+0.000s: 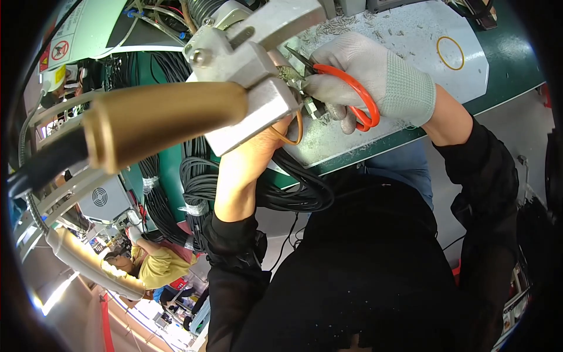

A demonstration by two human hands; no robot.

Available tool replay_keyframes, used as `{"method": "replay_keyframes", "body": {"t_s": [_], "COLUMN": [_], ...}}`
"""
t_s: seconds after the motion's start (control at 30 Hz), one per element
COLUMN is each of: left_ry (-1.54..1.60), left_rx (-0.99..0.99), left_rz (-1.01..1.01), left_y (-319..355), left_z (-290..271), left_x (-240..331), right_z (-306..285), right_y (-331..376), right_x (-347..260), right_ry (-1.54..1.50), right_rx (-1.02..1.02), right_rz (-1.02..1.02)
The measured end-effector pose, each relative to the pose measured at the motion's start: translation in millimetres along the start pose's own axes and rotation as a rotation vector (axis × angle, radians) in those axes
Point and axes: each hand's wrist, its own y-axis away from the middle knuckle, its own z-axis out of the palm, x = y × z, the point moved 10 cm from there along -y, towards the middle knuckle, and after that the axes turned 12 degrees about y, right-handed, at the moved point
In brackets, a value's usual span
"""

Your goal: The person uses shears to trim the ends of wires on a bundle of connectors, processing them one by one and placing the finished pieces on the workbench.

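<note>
I see my right hand, in a grey knit glove, closed around the orange handles of a pair of scissors, fingers through the loops. The blades point left toward a small metal part that sits just under the grey press head. My left hand is bare and comes up from below; it seems to be pinching something at the press, though the metal block hides the fingers, so I cannot tell whether it is closed. A yellowish rubber band loops by that wrist.

The work sits on a pale mat on the green desk, close to the desk's near edge. Room is tight on the left: the press and its long brass-coloured handle crowd in (very near the lens). To the right, the mat is more open, with small clippings scattered and another rubber band lying flat. Black cables hang in coils below the desk edge.
</note>
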Motion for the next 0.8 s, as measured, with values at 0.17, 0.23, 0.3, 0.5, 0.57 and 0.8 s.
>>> {"method": "replay_keyframes", "body": {"t_s": [0.17, 0.23, 0.3, 0.5, 0.57, 0.8], "left_ry": [0.28, 0.369, 0.434, 0.819, 0.623, 0.279], "left_rx": [-0.125, -0.222, -0.108, -0.003, -0.329, -0.249], "left_rz": [-0.2, -0.281, -0.201, -0.029, -0.117, 0.025], "left_y": [1, 4, 10, 66, 85, 101], "left_z": [7, 16, 17, 4, 36, 65], "left_x": [-18, -21, -15, -3, 8, 41], "right_z": [-4, -3, 0, -46, -25, 22], "right_y": [3, 3, 20, 94, 105, 104], "right_x": [3, -11, -45, -41, -62, -58], "right_ry": [0.061, 0.16, 0.349, 1.299, 1.034, 0.336], "right_rx": [0.03, 0.08, 0.175, 0.616, 0.549, 0.147], "right_rz": [0.034, -0.168, -0.559, -0.139, -0.188, -0.043]}}
